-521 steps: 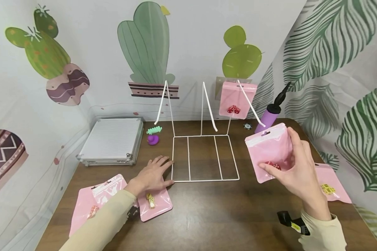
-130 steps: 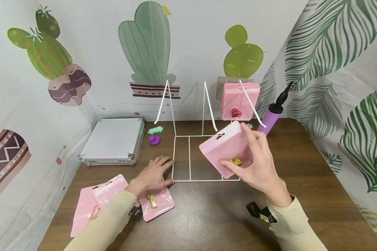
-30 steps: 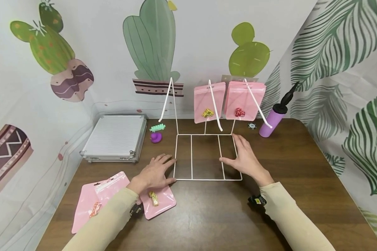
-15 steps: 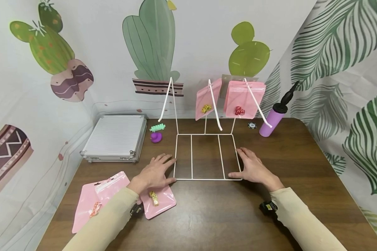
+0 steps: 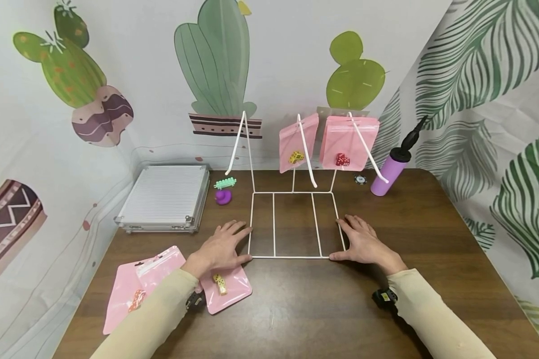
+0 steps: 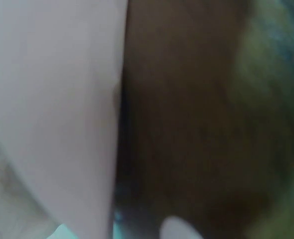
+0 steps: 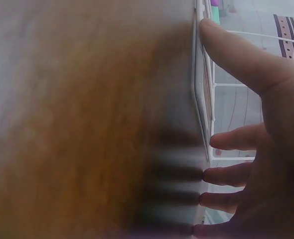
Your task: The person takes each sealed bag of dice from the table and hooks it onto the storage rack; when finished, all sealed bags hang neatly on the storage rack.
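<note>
My left hand (image 5: 220, 248) rests with spread fingers at the left side of a white wire display rack (image 5: 292, 257), thumb at its front corner. My right hand (image 5: 364, 244) touches the rack's right side; its fingers and thumb (image 7: 231, 47) reach nearly straight along the base wires. A pink zip bag with yellow dice (image 5: 296, 156) hangs turned on the middle hook. Pink bags with red dice (image 5: 343, 159) hang on the right hook. Partly under the left hand and forearm lies a pink bag (image 5: 235, 291) with yellow dice; the blurred left wrist view shows a pale pink surface (image 6: 57, 99).
Further left, overlapping pink bags (image 5: 120, 286) with orange-red dice lie partly under the left sleeve. Behind them is a ridged silver case (image 5: 163, 194), beside a purple duck (image 5: 223, 197) and a green toy piece (image 5: 225, 183). A purple hand pump (image 5: 386, 174) and a poker chip (image 5: 360, 179) stand back right.
The bag at the right of the table, then in my right hand, now hangs on the middle hook; another red-dice bag joined the right hook. The right hand moved to the rack's right side.
</note>
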`<state>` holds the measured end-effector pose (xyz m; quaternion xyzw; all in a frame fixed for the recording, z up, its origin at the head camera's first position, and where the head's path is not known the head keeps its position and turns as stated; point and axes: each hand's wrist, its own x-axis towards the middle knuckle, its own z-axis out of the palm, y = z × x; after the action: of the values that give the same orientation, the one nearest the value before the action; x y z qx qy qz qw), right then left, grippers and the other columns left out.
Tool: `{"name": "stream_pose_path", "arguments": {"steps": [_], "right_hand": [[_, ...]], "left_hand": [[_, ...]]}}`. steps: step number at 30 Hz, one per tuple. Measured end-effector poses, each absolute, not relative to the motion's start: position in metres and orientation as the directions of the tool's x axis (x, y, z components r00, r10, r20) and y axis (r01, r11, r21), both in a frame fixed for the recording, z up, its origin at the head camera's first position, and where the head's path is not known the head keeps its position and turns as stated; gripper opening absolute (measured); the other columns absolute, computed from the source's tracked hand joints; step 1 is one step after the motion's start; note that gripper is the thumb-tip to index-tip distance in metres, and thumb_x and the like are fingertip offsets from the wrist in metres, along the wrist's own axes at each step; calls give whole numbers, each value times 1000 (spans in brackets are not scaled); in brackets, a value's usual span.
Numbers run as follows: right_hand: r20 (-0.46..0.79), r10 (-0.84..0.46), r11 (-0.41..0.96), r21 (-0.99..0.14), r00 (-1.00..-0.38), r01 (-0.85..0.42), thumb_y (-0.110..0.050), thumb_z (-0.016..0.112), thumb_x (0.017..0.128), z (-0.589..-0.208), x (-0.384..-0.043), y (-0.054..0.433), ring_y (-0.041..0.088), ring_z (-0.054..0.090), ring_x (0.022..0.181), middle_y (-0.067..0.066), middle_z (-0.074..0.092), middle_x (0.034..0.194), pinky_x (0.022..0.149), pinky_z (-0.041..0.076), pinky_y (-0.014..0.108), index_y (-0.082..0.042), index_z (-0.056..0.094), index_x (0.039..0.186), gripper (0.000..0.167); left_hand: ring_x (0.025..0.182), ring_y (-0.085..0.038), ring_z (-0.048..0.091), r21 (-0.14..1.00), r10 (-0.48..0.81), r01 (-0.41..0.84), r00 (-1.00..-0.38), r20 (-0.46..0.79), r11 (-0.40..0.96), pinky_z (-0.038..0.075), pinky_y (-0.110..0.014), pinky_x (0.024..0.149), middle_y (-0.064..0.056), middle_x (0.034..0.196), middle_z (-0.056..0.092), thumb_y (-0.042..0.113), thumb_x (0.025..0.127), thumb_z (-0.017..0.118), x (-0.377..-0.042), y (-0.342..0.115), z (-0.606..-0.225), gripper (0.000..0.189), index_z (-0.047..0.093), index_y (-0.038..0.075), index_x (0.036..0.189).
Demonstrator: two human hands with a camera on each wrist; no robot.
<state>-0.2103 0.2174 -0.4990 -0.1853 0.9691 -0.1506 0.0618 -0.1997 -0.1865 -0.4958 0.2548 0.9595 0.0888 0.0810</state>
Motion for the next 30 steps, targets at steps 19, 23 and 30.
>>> {"name": "stream_pose_path", "arguments": {"steps": [19, 23, 30], "right_hand": [[-73, -364, 898, -293, -928, -329, -69, 76, 65, -496, -208, 216, 53, 26, 138, 30, 34, 149, 105, 26, 72, -3, 43, 144, 109], [-80, -364, 898, -295, -928, -327, -68, 76, 65, -495, -208, 216, 53, 25, 138, 31, 33, 150, 105, 26, 72, -2, 42, 145, 109], [-75, -366, 894, -304, -927, -329, -69, 76, 65, -499, -209, 216, 52, 24, 138, 30, 32, 150, 106, 25, 73, -3, 41, 145, 110]], "left_hand": [[141, -35, 36, 232, 486, 470, -874, -11, 852, 38, -55, 110, -12, 153, 38, 50, 84, 69, -188, -190, -458, 80, 39, 14, 149], [138, -32, 39, 273, 443, 453, -891, 101, 849, 42, -51, 107, -10, 150, 42, 47, 87, 68, -173, -195, -445, 74, 40, 15, 148], [134, -35, 38, 400, 266, 366, -921, 284, 840, 36, -50, 111, -17, 142, 45, 37, 84, 73, -135, -199, -452, 74, 44, 3, 142]]}}
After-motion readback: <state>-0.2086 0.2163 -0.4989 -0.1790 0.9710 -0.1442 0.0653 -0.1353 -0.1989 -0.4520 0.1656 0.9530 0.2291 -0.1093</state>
